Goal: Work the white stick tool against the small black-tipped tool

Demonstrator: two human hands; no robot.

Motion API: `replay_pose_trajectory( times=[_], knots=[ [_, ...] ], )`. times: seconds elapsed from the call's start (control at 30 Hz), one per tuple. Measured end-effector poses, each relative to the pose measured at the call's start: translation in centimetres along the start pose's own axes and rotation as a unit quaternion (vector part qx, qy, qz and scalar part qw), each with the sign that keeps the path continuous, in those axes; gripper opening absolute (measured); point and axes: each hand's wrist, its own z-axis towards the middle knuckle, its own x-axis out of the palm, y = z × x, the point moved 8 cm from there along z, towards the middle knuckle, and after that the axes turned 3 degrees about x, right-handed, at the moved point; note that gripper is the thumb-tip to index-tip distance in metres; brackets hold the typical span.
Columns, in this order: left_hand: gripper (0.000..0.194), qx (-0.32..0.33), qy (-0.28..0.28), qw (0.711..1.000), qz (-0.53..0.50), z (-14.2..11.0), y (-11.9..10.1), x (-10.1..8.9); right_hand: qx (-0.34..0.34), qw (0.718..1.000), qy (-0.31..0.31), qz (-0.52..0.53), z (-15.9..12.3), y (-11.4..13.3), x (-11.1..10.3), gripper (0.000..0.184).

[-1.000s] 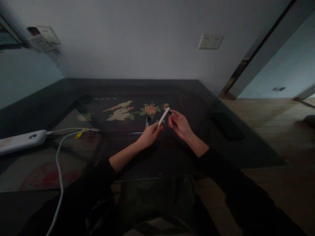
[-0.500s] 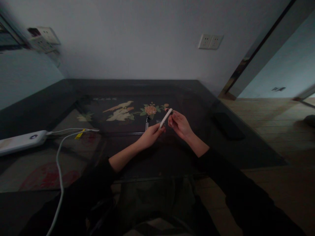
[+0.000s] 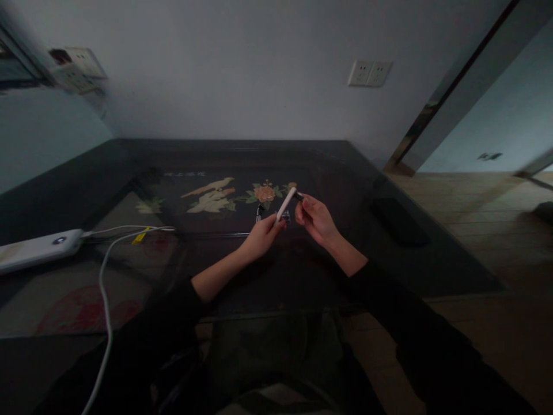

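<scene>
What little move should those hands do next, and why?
Maybe keep the left hand still and nudge the small dark piece very gently with the right hand. The left hand grips the white bar near its lower end, and the right fingertips pinch the dark piece beside its upper end. Whether they're joined, I can't tell.

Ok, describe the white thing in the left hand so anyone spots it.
Over the dark table, find the left hand. It holds a slim white stick, slanting towards the right hand. Unlike the long, curving white cable or bulky white device, the stick is short and straight.
</scene>
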Motion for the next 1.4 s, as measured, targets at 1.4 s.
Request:
replay_pose_trajectory(
  times=[1.4],
  knots=[
    [0.023, -0.008, 0.009, 0.999, -0.038, 0.0, 0.5, 0.5, -0.01, 1.0, 0.017, 0.003, -0.1, 0.0, 0.3, 0.034]
  ],
)
